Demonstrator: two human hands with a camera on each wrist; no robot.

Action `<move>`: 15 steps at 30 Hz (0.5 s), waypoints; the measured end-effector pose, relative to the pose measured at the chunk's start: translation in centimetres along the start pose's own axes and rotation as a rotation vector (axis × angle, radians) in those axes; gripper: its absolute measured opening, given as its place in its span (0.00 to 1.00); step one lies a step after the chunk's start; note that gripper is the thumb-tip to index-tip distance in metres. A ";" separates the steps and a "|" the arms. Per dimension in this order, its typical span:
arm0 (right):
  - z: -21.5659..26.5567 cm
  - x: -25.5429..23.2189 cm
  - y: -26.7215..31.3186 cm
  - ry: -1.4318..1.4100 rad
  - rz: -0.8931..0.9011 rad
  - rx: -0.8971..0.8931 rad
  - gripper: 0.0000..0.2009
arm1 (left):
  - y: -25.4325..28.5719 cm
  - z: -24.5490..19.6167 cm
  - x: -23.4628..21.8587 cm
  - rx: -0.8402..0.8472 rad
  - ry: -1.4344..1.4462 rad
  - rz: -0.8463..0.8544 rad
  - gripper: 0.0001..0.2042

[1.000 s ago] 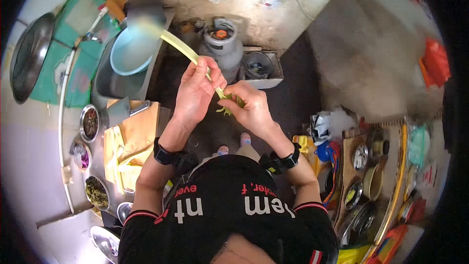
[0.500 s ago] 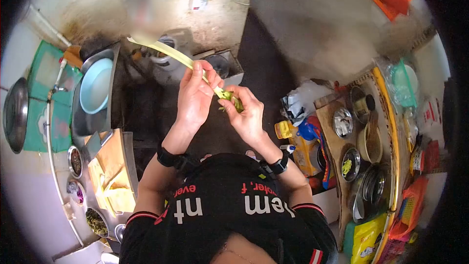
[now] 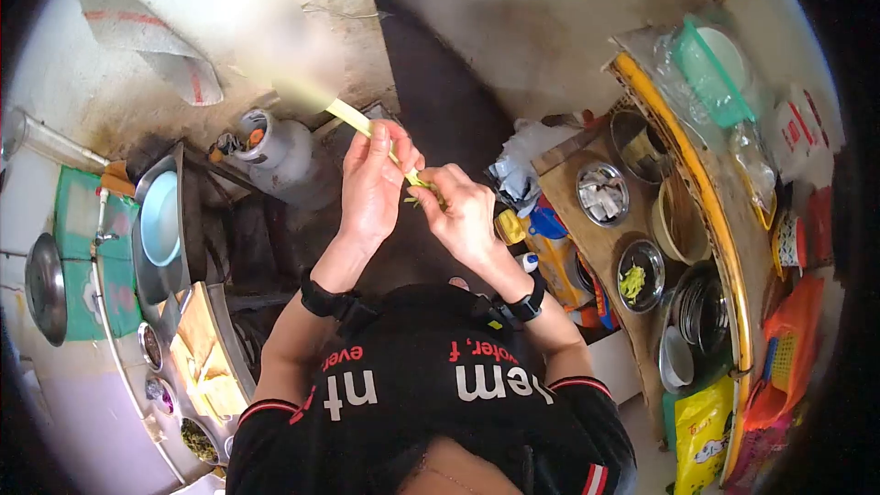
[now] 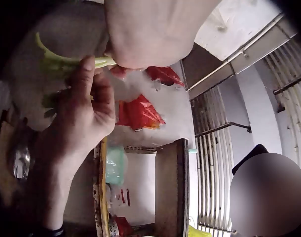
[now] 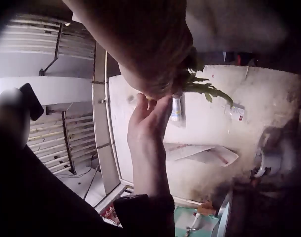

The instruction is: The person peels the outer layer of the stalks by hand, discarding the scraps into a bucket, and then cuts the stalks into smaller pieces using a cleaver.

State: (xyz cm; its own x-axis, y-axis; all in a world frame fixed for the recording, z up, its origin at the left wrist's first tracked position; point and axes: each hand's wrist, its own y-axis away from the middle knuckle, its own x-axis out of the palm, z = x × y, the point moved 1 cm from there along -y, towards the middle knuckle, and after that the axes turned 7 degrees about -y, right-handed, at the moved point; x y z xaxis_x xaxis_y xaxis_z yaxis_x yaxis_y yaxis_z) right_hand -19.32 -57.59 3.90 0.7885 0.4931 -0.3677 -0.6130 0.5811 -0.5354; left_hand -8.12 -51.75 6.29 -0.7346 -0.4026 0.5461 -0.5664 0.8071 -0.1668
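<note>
A long, pale green leafy vegetable stalk (image 3: pixel 348 116) slants up and left from both hands in the head view, its far end blurred. The left hand (image 3: pixel 369 192) holds it along the stem, thumb on top. Close beside it, the right hand (image 3: pixel 466 217) pinches the leafy end with thumb and curled fingers. The left wrist view shows the right thumb (image 4: pixel 84 74) against the stalk, yellowish-green leaves (image 4: pixel 54 64) beyond it. Jagged green leaves (image 5: pixel 210 90) stick out past the hands in the right wrist view, where the right hand (image 5: pixel 145 47) covers much of the stalk.
On the right, a wooden shelf (image 3: pixel 570 165) bears a metal bowl (image 3: pixel 654 266) of green pieces and other dishes. A gas cylinder (image 3: pixel 289 156) stands ahead. At left are a light blue basin (image 3: pixel 160 220) and a cutting board (image 3: pixel 198 310).
The head view has swung right: the basin, board and cylinder slide left, and the shelf comes further into view. Both hands keep the stalk at nearly the same place before the chest.
</note>
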 end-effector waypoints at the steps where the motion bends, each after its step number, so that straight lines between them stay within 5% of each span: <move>1: -0.4 -0.6 0.1 0.004 -0.010 0.008 0.08 | -0.1 0.4 0.5 -0.005 -0.004 0.013 0.11; 10: -2.7 -6.2 0.9 -0.020 0.239 -0.111 0.04 | -0.5 3.4 3.3 -0.157 -0.032 0.106 0.10; 15: -3.2 -7.4 2.2 0.027 0.203 -0.079 0.04 | -0.8 4.9 4.9 -0.221 -0.024 0.089 0.10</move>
State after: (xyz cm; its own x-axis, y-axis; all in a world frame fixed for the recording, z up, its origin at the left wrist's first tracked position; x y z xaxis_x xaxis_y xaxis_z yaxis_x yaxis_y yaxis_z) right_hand -26.40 -62.02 3.02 0.6507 0.5765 -0.4942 -0.7546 0.4180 -0.5059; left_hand -13.06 -56.45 5.08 -0.7879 -0.3337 0.5176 -0.4053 0.9137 -0.0278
